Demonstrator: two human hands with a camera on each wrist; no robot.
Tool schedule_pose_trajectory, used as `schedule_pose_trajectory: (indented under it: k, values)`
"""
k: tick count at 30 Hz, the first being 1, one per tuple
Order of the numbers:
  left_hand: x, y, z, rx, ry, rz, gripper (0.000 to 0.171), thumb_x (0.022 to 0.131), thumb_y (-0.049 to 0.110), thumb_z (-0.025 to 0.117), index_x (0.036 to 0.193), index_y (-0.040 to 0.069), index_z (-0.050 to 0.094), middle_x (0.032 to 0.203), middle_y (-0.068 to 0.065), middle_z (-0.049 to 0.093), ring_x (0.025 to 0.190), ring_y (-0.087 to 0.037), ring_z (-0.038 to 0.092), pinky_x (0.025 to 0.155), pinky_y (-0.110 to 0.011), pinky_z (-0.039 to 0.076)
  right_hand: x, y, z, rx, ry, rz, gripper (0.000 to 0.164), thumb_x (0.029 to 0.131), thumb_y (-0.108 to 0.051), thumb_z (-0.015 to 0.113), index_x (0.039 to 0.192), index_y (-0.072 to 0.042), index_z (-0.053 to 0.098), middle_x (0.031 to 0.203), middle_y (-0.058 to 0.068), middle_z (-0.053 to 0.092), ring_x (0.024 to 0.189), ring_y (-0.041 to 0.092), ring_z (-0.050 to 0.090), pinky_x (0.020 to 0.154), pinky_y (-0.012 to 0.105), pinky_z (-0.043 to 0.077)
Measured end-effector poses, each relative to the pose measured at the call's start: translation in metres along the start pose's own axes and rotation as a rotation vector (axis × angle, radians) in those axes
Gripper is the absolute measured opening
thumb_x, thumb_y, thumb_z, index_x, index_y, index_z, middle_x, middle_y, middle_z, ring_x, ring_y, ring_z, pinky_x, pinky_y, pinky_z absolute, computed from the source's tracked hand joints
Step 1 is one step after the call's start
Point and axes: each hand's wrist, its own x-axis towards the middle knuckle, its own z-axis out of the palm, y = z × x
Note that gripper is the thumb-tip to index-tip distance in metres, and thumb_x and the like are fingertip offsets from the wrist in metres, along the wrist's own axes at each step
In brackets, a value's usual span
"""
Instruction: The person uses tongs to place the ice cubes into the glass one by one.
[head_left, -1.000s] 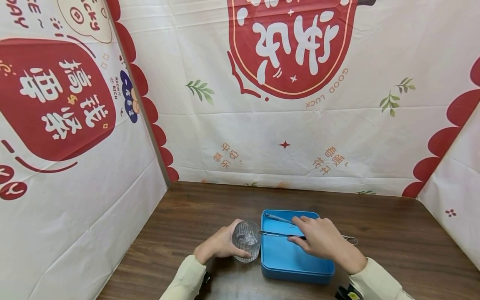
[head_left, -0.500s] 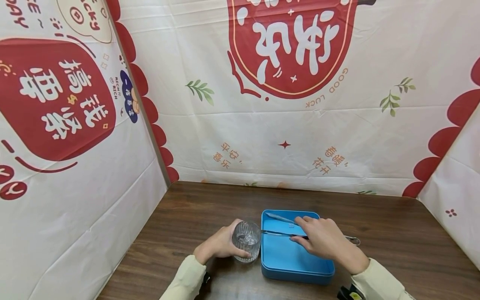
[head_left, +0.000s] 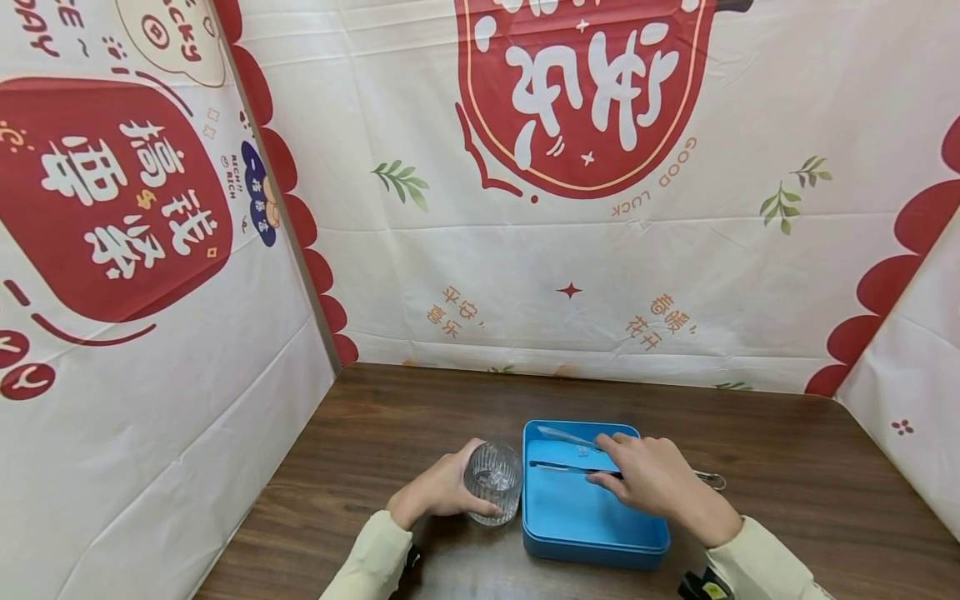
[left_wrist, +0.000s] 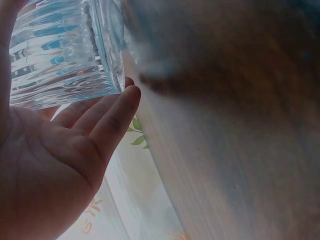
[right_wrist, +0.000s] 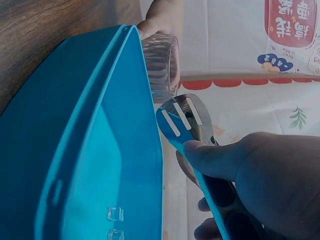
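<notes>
My left hand (head_left: 445,483) holds a clear ribbed glass (head_left: 506,500) at the left side of a blue box (head_left: 592,554). Its fingers and thumb go round the glass wall, and something clear shows inside. In my right hand (head_left: 652,475) is a pair of metal tongs (head_left: 555,467), gripped over the box with the two arms spread apart. One slotted tong head (right_wrist: 187,117) shows in the right wrist view, with nothing between the heads. Small clear cubes, like ice cubes (right_wrist: 115,214), lie on the box floor.
All of this stands on a dark wooden table (head_left: 390,417). A white printed cloth (head_left: 525,317) hangs behind it, with another cloth panel (head_left: 187,400) along the left. The box's raised rim (right_wrist: 92,107) stands between the glass and the cubes.
My right hand has drawn the tongs a little to the right, so their tips have moved away from the glass and over the box. My left hand and the glass have stayed put.
</notes>
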Motion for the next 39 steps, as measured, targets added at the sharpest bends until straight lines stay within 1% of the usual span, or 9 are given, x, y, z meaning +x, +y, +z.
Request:
schedule_pose_trajectory:
  k: [7,14,21,24,31,35,39]
  values:
    - [0.000,0.000,0.000,0.000,-0.002,0.002,0.084,0.066,0.047,0.090,0.133,0.023,0.045,0.107,0.000,0.065,0.092,-0.008,0.060,0.082,-0.030,0.050,-0.001,0.005,0.002,-0.010,-0.015,0.006,0.050,0.086,-0.049,0.071,0.114,-0.008,0.069,0.093,0.010,0.073,0.057,0.014,0.061,0.043,0.023,0.038]
    - [0.000,0.001,0.001,0.008,0.017,0.046,0.081,0.065,0.042,0.092,0.130,0.022,0.047,0.107,-0.001,0.067,0.093,-0.009,0.061,0.082,-0.029,0.050,-0.003,0.009,0.003,-0.032,-0.017,0.020,0.052,0.086,-0.050,0.071,0.117,-0.008,0.068,0.093,0.010,0.072,0.052,0.012,0.057,0.040,0.023,0.033]
    - [-0.001,0.000,0.002,0.003,0.012,0.032,0.081,0.065,0.042,0.092,0.130,0.022,0.047,0.107,0.000,0.067,0.093,-0.008,0.061,0.082,-0.029,0.050,-0.005,0.014,0.003,-0.070,-0.031,0.036,0.054,0.085,-0.051,0.071,0.118,-0.008,0.067,0.097,0.013,0.073,0.055,0.016,0.061,0.039,0.025,0.034]
    - [0.000,0.000,0.002,0.001,0.009,0.026,0.081,0.065,0.043,0.092,0.130,0.023,0.047,0.107,0.002,0.066,0.093,-0.008,0.061,0.083,-0.029,0.050,-0.006,0.016,0.004,-0.083,-0.036,0.042,0.054,0.085,-0.050,0.071,0.118,-0.007,0.066,0.098,0.014,0.072,0.054,0.016,0.060,0.039,0.025,0.034]
    - [0.000,-0.001,0.002,-0.003,0.006,0.016,0.082,0.065,0.044,0.091,0.130,0.024,0.046,0.107,0.003,0.066,0.093,-0.008,0.061,0.083,-0.029,0.050,-0.007,0.020,0.006,-0.096,-0.082,0.075,0.053,0.084,-0.049,0.072,0.117,-0.008,0.065,0.091,0.009,0.071,0.052,0.013,0.056,0.041,0.027,0.037]
    - [0.000,-0.001,0.001,-0.009,0.004,0.012,0.082,0.065,0.045,0.091,0.131,0.024,0.046,0.106,0.003,0.066,0.093,-0.008,0.061,0.083,-0.029,0.050,-0.006,0.022,0.008,-0.092,-0.114,0.101,0.053,0.084,-0.049,0.073,0.117,-0.008,0.065,0.092,0.009,0.071,0.057,0.016,0.059,0.043,0.029,0.041]
    - [0.000,-0.002,0.001,-0.014,0.002,0.012,0.082,0.066,0.045,0.091,0.130,0.024,0.046,0.106,0.003,0.066,0.093,-0.008,0.061,0.083,-0.029,0.050,-0.006,0.024,0.009,-0.087,-0.130,0.115,0.052,0.084,-0.048,0.074,0.115,-0.007,0.065,0.090,0.009,0.070,0.058,0.017,0.060,0.044,0.029,0.042]
